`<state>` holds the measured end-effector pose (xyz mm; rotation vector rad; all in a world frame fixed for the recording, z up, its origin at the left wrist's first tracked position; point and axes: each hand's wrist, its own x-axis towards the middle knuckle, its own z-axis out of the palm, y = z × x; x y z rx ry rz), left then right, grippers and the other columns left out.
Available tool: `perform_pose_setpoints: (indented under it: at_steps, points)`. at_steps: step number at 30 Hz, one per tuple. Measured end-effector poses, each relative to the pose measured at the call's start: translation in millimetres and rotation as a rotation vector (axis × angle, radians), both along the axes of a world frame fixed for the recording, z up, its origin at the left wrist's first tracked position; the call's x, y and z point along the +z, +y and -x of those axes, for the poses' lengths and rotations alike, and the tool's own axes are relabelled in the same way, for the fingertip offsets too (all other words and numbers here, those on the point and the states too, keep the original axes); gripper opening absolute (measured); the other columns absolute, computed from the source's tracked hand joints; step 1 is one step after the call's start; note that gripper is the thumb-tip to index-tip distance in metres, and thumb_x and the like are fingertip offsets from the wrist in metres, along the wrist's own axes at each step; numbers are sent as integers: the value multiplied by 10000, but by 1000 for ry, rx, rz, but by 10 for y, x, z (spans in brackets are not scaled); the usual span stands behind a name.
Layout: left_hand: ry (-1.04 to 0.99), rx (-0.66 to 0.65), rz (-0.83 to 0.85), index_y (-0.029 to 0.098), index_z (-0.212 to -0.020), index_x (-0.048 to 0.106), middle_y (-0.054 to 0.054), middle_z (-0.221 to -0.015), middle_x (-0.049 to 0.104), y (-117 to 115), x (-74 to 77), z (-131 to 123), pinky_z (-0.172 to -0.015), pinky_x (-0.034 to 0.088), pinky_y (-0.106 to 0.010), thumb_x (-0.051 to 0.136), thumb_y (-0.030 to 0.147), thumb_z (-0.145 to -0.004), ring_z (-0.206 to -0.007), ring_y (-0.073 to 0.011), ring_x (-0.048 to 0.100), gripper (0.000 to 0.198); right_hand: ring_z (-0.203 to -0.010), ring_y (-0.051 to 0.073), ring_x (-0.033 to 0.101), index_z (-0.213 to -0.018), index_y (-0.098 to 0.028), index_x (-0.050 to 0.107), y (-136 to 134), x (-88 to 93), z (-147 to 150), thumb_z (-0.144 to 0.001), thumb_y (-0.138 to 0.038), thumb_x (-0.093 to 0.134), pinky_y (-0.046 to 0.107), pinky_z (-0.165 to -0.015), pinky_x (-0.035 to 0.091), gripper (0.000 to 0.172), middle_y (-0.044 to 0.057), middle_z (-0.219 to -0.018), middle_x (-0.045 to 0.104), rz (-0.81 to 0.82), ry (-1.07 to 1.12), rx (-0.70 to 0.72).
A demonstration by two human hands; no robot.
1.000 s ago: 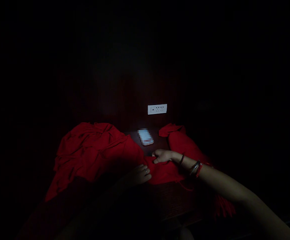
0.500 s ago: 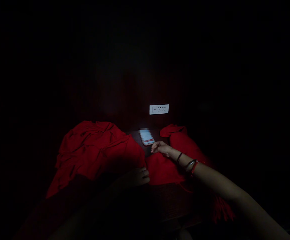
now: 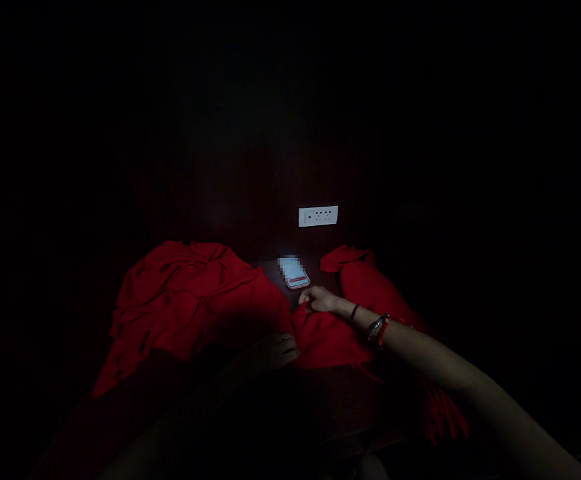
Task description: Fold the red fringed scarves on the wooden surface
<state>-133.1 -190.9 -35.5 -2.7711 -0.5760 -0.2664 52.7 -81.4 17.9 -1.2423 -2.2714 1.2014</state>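
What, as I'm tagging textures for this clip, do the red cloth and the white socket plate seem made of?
The red cloth: soft woven or knitted fabric, matte; it lies in deep folds and creases, with what looks like fringe at its near right end. The white socket plate: probably smooth moulded plastic; flat, crisp-edged, evenly bright. The dim light leaves finer texture open.

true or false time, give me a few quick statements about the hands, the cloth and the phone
1. The phone has its screen lit. True.
2. The cloth is blue. False: it is red.
3. The right hand has a bare wrist. False: the wrist wears bangles.
4. The left hand rests at the cloth's near edge. True.
5. A white socket plate sits on the wall above the phone. True.
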Motion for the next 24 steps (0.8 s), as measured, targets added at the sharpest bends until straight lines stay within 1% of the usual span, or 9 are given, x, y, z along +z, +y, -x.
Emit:
perform_pose_setpoints:
  at_steps: [3, 6, 8, 10, 12, 15, 17, 20, 24]
  points:
    - [-8, 71, 47, 147, -916, 560, -32, -842, 600, 37, -38, 42, -626, 430, -235, 406, 137, -864, -761, -140, 529, 162, -820, 143, 535, -922, -97, 598, -32, -1, -44, -701, -24, 465, 234, -755, 406, 268, 51, -889, 626, -249, -87, -81]
    - [-42, 114, 110, 152, -1002, 559, -51, -936, 608, 72, -76, 64, -696, 448, -243, 387, 141, -864, -833, -143, 546, 221, -840, 167, 542, -943, -106, 593, -94, -30, -99, -693, -44, 504, 260, -776, 399, 272, 65, -912, 624, -268, -179, -38]
    - [-90, 91, 135, 159, -1085, 539, -87, -1096, 569, 67, -64, 62, -855, 422, -315, 433, 212, -845, -1009, -185, 510, 267, -891, 209, 536, -997, -121, 583, -165, -69, -137, -701, -103, 555, 298, -797, 391, 297, 100, -965, 614, -288, -242, -38]
    - [-155, 122, 141, 162, -1194, 481, -134, -1282, 444, 46, -18, 46, -988, 299, -460, 491, 337, -810, -1201, -270, 366, 423, -989, 262, 497, -1111, -141, 537, -261, -107, -184, -769, -217, 536, 349, -833, 375, 351, 155, -1101, 560, -388, -296, -74]
    - [-171, 218, 179, 155, -1277, 409, -163, -1371, 336, 31, 39, 21, -1000, 214, -560, 506, 472, -776, -1275, -336, 241, 601, -1062, 289, 449, -1202, -155, 479, -376, -130, -254, -837, -322, 454, 392, -863, 362, 403, 181, -1197, 494, -536, -340, -94]
    - [-87, 321, 278, 165, -1299, 399, -168, -1386, 321, 42, 102, 4, -970, 225, -598, 479, 622, -725, -1279, -375, 220, 738, -1116, 289, 419, -1265, -171, 428, -542, -134, -427, -858, -440, 390, 432, -890, 358, 489, 160, -1225, 478, -675, -407, -13]
    - [-30, 335, 310, 202, -1282, 430, -152, -1392, 319, 60, 134, 32, -962, 232, -605, 468, 669, -696, -1276, -385, 225, 750, -1142, 300, 408, -1285, -183, 414, -613, -120, -587, -836, -515, 388, 458, -907, 346, 559, 150, -1249, 467, -646, -468, 20]
    - [21, 339, 308, 246, -1255, 464, -123, -1385, 340, 86, 200, 117, -965, 266, -566, 457, 660, -712, -1266, -362, 264, 683, -1118, 307, 450, -1292, -169, 413, -625, -77, -832, -817, -537, 401, 443, -898, 359, 601, 166, -1238, 483, -478, -535, -51]
    - [39, 436, 268, 263, -1099, 595, -79, -1289, 474, 132, 286, 80, -941, 329, -526, 421, 531, -815, -1210, -322, 368, 427, -970, 236, 552, -1128, -143, 551, -514, -17, -989, -770, -351, 524, 304, -795, 418, 415, 133, -1065, 597, -241, -465, -23]
